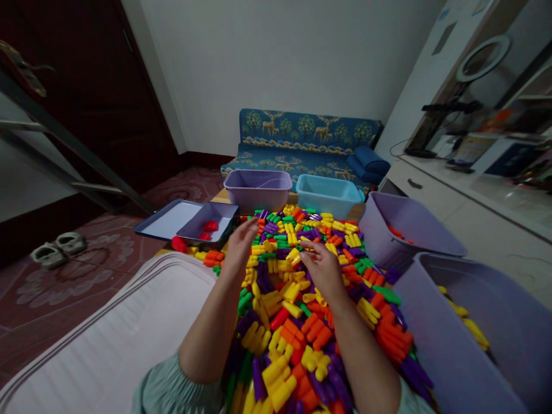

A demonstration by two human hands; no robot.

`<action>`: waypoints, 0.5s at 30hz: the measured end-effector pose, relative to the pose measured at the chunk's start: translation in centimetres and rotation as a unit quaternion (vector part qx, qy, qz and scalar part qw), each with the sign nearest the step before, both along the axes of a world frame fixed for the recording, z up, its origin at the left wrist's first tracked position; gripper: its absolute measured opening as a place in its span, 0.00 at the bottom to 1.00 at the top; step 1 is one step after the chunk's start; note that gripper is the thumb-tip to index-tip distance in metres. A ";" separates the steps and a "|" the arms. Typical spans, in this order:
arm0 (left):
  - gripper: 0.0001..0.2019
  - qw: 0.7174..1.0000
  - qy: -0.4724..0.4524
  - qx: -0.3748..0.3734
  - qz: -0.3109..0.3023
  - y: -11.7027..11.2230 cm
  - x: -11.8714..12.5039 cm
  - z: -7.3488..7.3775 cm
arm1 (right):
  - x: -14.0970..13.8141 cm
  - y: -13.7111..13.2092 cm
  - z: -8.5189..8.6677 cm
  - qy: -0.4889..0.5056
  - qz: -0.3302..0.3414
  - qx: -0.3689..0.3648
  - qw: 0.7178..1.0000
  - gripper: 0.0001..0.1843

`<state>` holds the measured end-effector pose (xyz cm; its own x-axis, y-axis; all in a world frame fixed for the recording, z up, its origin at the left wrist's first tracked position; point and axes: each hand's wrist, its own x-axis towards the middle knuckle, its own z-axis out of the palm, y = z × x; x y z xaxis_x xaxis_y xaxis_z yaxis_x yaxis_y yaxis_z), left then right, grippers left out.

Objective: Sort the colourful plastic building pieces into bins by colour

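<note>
My right hand (322,269) is over the middle of the pile, its thumb and fingertips closed on a yellow toy block (294,257). To its left my left hand (240,246) is raised at the pile's left side, near the tin box. Its fingers are stretched out and I see nothing in them. Below and between both hands lie loose plastic building blocks (294,332) in yellow, orange, purple, green and red, heaped across the table. A dark-edged tin box (229,225) with a few red pieces inside stands just beyond my left hand, its lid (170,221) beside it.
A purple bin (259,198) and a light blue bin (328,201) stand at the far table edge. Two more purple bins, one with red pieces (383,253) and one with yellow pieces (448,356), line the right. A whitish plastic lid (142,322) lies at left.
</note>
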<state>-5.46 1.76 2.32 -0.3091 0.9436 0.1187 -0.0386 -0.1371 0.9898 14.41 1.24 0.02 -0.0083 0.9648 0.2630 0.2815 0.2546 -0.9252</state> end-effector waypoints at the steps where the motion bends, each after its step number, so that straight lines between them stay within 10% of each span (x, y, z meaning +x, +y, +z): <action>1: 0.20 0.993 0.109 -0.009 -0.038 -0.1 0.6 -0.4 | 0.2 0.1 -0.1 -0.028 -0.014 0.018 0.999 0.17; 6: 0.23 0.894 0.440 -0.030 -0.076 -0.7 2.3 -1.9 | 1.6 0.3 -0.1 -0.212 -0.078 0.085 0.970 0.15; 15: 0.26 0.831 0.542 0.011 -0.125 -0.4 2.1 -3.5 | 1.6 -0.2 -0.1 -0.378 -0.046 -0.025 0.924 0.26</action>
